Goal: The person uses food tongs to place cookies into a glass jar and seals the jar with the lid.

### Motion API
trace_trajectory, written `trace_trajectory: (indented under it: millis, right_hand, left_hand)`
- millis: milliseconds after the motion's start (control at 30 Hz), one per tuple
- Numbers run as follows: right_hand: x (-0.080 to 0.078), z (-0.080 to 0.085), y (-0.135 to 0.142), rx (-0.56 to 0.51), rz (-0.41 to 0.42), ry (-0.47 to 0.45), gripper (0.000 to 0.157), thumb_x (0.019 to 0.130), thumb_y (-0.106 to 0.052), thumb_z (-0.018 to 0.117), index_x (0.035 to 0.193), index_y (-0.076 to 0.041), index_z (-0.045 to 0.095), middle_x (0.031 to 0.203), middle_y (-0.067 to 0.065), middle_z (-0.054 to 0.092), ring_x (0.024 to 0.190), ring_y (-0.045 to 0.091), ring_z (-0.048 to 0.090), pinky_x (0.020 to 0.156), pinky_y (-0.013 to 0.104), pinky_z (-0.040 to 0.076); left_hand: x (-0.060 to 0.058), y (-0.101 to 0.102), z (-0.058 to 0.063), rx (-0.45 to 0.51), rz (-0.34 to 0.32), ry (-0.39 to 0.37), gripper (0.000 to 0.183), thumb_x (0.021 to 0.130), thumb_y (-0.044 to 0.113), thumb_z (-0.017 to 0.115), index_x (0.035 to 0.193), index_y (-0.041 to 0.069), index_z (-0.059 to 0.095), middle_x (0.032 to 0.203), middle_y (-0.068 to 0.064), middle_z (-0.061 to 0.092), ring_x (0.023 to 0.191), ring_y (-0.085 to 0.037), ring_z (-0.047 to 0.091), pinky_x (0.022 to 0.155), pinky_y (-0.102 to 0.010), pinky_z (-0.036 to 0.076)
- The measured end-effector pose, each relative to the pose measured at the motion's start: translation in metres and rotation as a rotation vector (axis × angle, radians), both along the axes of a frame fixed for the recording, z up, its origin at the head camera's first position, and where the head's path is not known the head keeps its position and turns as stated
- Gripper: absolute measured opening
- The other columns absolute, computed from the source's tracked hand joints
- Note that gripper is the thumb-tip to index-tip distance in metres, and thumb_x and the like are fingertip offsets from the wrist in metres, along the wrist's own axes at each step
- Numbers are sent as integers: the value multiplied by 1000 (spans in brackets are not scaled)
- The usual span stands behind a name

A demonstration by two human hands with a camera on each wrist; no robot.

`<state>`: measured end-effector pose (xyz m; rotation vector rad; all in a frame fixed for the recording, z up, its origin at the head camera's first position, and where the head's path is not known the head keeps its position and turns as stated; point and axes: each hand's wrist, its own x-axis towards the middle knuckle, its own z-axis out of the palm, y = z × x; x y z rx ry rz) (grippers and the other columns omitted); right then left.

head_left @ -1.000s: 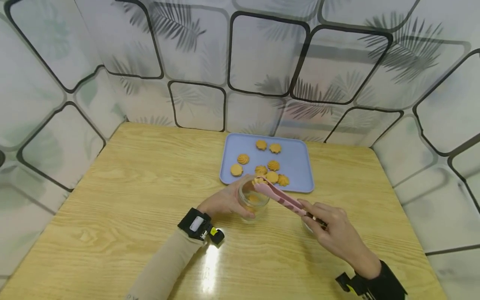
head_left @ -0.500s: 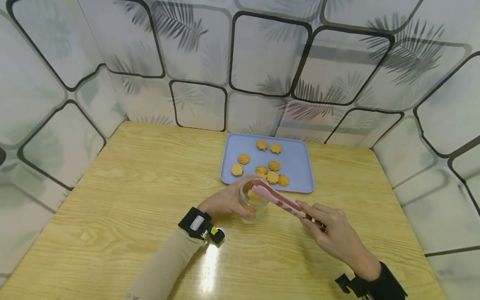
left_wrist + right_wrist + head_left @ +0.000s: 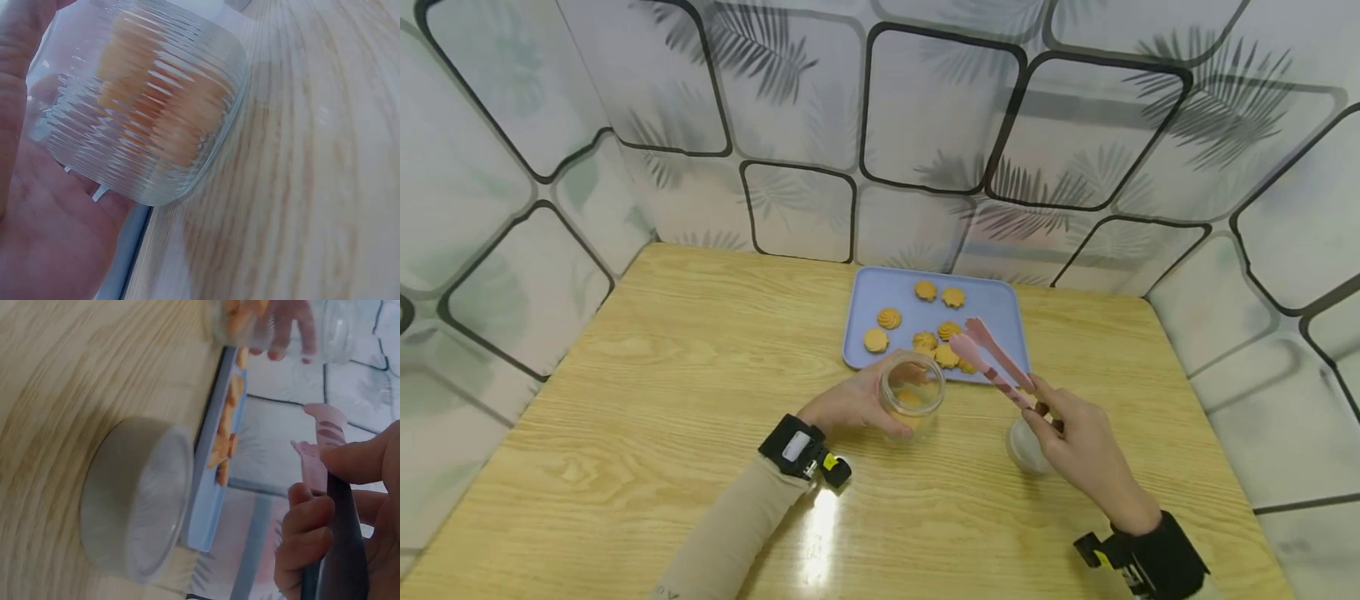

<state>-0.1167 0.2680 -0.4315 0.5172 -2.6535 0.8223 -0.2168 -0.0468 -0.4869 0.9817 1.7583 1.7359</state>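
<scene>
My left hand [image 3: 853, 404] grips a ribbed clear glass jar [image 3: 942, 392] from its left side. The jar has no lid on and tilts; in the left wrist view a few cookies [image 3: 190, 122] lie inside it. My right hand [image 3: 1086, 446] holds pink tongs [image 3: 1002, 357] with dark handles [image 3: 344, 544]. Their tips are spread with nothing between them, above the front right part of the blue tray [image 3: 992, 308]. Several golden piped cookies [image 3: 876, 340] lie on that tray, some partly hidden behind the tongs and the jar.
A round whitish lid-like thing [image 3: 1024, 450] stands on the table below my right hand, partly covered by it. The wooden table [image 3: 700, 333] runs back to patterned curtain-like walls [image 3: 932, 108] on the far side and both flanks.
The tongs held a cookie over the jar's mouth, then let it drop in. They have moved right and up, off the jar, and their tips have spread. The left hand stays about still.
</scene>
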Motion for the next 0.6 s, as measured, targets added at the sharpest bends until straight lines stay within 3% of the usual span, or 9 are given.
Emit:
trace_trajectory:
  millis: [167,367,600]
  right_hand:
    - [-11,-10,2,77,-36,-157,47,94,-9,72,137,6,59,83,6,69,46,-1,29,43,21,30]
    - [-23,-15,1,151,-51,-204,48,96,-12,69,138,7,58,82,8,69,49,5,32,47,22,30]
    - [-32,-15,-2,164,-63,-293,48,99,-16,65,142,2,56,76,2,64,49,8,35,45,23,30]
  left_hand:
    - [1,0,0,-22,8,-16,89,70,-6,90,144,23,49,145,-6,55,138,-19,48,117,-48,39]
    - [0,1,0,-34,8,-14,89,70,-5,90,144,23,49,145,-9,54,137,-19,48,117,-48,39]
    - [1,0,0,-40,13,-12,89,71,-5,90,144,23,48,145,-4,55,138,-19,48,116,-47,40]
